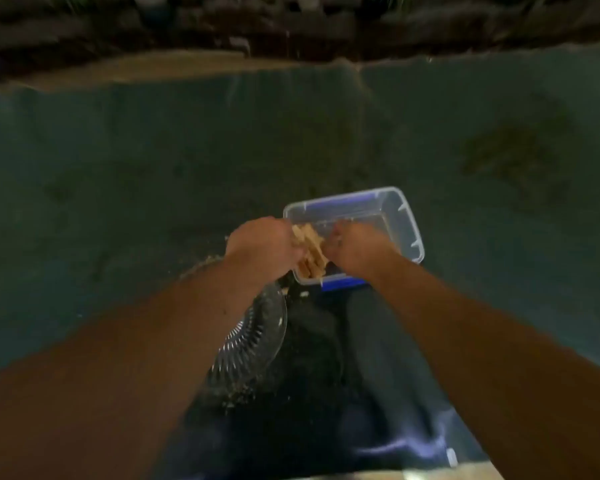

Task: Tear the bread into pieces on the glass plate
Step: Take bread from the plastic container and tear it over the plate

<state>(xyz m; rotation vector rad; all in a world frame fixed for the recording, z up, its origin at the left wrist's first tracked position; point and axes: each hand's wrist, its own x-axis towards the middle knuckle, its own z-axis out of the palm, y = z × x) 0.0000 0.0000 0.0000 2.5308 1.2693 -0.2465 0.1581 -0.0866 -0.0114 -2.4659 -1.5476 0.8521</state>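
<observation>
Both hands grip a pale tan chunk of bread (309, 251) between them: the left hand (262, 245) at its 9 o'clock, the right hand (355, 249) at its 3 o'clock, fingers curled shut on it. The bread hangs over a clear rectangular plastic container (395, 216). A ribbed clear glass plate (253, 341) lies at the container's 7 o'clock, beside the left forearm.

text: none readable | labels: none readable | brands: none | numbers: none | signs: none | note: the picture is dim and blurred, and no lettering can be made out on anything
</observation>
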